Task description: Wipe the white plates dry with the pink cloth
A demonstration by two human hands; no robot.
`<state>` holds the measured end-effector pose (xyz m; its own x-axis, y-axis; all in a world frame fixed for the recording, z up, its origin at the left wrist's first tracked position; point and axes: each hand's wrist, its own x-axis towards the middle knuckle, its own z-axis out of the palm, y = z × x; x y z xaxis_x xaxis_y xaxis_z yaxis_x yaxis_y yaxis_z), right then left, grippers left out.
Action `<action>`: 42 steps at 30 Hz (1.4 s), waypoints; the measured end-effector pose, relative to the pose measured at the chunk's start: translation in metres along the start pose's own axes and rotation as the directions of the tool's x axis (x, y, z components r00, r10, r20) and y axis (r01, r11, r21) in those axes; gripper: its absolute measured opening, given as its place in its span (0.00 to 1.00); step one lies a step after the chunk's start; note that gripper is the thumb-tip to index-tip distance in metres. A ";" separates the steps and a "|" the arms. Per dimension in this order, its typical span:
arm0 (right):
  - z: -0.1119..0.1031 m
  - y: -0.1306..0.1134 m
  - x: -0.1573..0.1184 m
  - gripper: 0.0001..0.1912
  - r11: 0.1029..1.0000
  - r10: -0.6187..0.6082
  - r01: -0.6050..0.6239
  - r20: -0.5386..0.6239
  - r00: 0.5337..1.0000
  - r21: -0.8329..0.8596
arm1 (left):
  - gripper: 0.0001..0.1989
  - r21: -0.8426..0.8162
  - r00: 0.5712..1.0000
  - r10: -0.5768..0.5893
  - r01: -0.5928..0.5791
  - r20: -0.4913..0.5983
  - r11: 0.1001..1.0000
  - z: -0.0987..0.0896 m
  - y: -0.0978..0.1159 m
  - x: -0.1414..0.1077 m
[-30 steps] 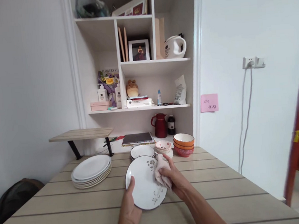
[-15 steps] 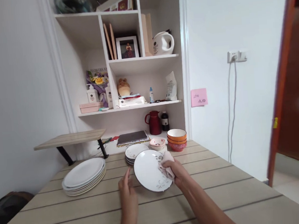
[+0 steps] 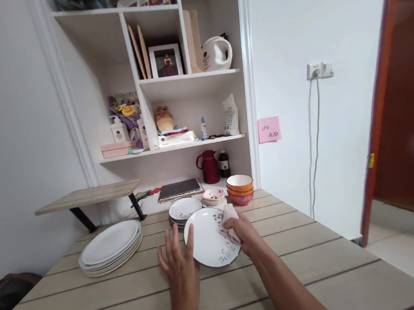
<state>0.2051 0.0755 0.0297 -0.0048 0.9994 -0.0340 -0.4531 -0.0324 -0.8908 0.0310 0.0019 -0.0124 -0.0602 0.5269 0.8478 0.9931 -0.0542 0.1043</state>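
Observation:
A white plate with a dark rim and grey floral print (image 3: 208,238) is held tilted above the table by my right hand (image 3: 247,233), which grips its right edge through a pale pink cloth (image 3: 229,222). My left hand (image 3: 182,267) has its fingers spread at the plate's left edge, holding nothing; one fingertip overlaps the plate, and whether it touches cannot be made out. Just behind is a stack of smaller patterned plates (image 3: 184,208). On the left lies a stack of large white plates (image 3: 110,244).
Small pinkish dishes (image 3: 213,196) and stacked orange and red bowls (image 3: 240,190) stand behind the held plate. Farther back are a dark laptop (image 3: 179,189), a red jug (image 3: 210,166) and a dark bottle (image 3: 224,164). A raised wooden stand (image 3: 88,194) is at the back left.
My left hand has moved up and right to the plate's edge, and its fingers have spread. The view has shifted slightly. My right hand still grips the plate and cloth.

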 end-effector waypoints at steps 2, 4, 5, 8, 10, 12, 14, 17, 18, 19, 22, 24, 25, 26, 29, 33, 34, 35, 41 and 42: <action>-0.002 -0.004 -0.002 0.22 0.999 0.002 -0.002 0.006 1.000 -0.034 | 0.35 -0.088 0.995 0.075 -0.069 0.070 0.994 -0.006 0.004 0.003; -0.003 -0.008 -0.004 0.23 0.997 0.014 -0.012 0.027 1.000 -0.071 | 0.35 -0.259 0.970 0.188 -0.143 0.157 0.955 -0.009 0.007 0.005; -0.004 -0.009 -0.005 0.23 0.996 0.022 -0.018 0.039 0.999 -0.089 | 0.36 -0.375 0.947 0.251 -0.163 0.199 0.913 -0.009 0.006 0.006; -0.005 -0.013 -0.007 0.20 0.993 0.040 -0.031 0.084 0.996 -0.114 | 0.39 -0.675 0.895 0.335 -0.053 0.295 0.736 -0.004 0.001 0.005; -0.004 -0.015 -0.007 0.16 0.993 0.056 -0.043 0.113 0.992 -0.112 | 0.40 -0.757 0.893 0.270 0.110 0.360 0.644 0.000 -0.002 0.004; -0.001 -0.016 -0.008 0.16 0.994 0.066 -0.054 0.131 0.989 -0.097 | 0.37 -0.780 0.893 0.148 0.278 0.425 0.560 0.003 -0.003 0.003; 0.003 -0.015 -0.009 0.18 0.999 0.017 -0.008 0.159 0.987 -0.052 | 0.28 -0.758 0.855 -0.077 0.493 0.512 0.428 0.004 -0.002 0.004; 0.007 -0.015 -0.010 0.22 0.990 -0.136 0.129 0.154 0.979 0.052 | 0.13 -0.635 0.666 -0.408 0.737 0.625 0.230 0.004 -0.003 0.008; 0.007 -0.015 -0.010 0.23 0.983 -0.173 0.164 0.124 0.977 0.080 | 0.14 -0.601 0.607 -0.472 0.778 0.640 0.185 0.004 -0.005 0.009; 0.007 -0.016 -0.011 0.24 0.976 -0.201 0.193 0.083 0.976 0.098 | 0.17 -0.585 0.565 -0.511 0.799 0.648 0.141 0.004 -0.007 0.010; 0.006 -0.019 -0.013 0.24 0.956 -0.290 0.290 0.004 0.957 0.047 | 0.22 -0.604 0.465 -0.542 0.791 0.700 -0.100 0.003 -0.011 0.014; 0.009 -0.018 -0.016 0.24 0.936 -0.343 0.347 0.071 0.937 -0.062 | 0.26 -0.612 0.446 -0.481 0.744 0.755 -0.270 0.003 -0.010 0.015; 0.011 -0.017 -0.017 0.24 0.922 -0.354 0.370 0.136 0.925 -0.115 | 0.28 -0.604 0.449 -0.435 0.723 0.780 -0.336 0.002 -0.008 0.016; 0.013 -0.015 -0.018 0.25 0.904 -0.361 0.395 0.204 0.910 -0.163 | 0.31 -0.589 0.456 -0.384 0.707 0.803 -0.392 0.002 -0.006 0.016; 0.017 -0.006 -0.016 0.30 0.814 -0.421 0.488 0.257 0.870 -0.315 | 0.33 -0.506 0.473 -0.202 0.707 0.858 -0.494 0.001 0.001 0.012; 0.011 0.004 -0.003 0.38 0.650 -0.541 0.490 0.099 0.835 -0.581 | 0.34 -0.373 0.418 -0.023 0.782 0.908 -0.500 0.002 0.005 0.004; 0.009 0.006 0.000 0.41 0.627 -0.537 0.476 0.102 0.838 -0.617 | 0.34 -0.358 0.408 -0.010 0.788 0.913 -0.501 0.003 0.006 0.003; 0.008 0.006 0.002 0.44 0.615 -0.518 0.469 0.125 0.847 -0.634 | 0.35 -0.351 0.406 -0.002 0.787 0.914 -0.507 0.003 0.005 0.003; 0.008 0.005 -0.002 0.52 0.726 -0.296 0.427 0.315 0.902 -0.539 | 0.38 -0.345 0.426 0.020 0.758 0.904 -0.554 0.003 0.004 0.006; 0.008 0.004 -0.003 0.49 0.745 -0.271 0.413 0.329 0.905 -0.523 | 0.38 -0.345 0.424 0.016 0.757 0.905 -0.556 0.003 0.004 0.005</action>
<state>0.1964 0.0722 0.0300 -0.1748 0.9166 0.3594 0.1265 0.3829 -0.9151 0.0350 0.0069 -0.0088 0.0821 0.9906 -0.1094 -0.6323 0.1366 0.7626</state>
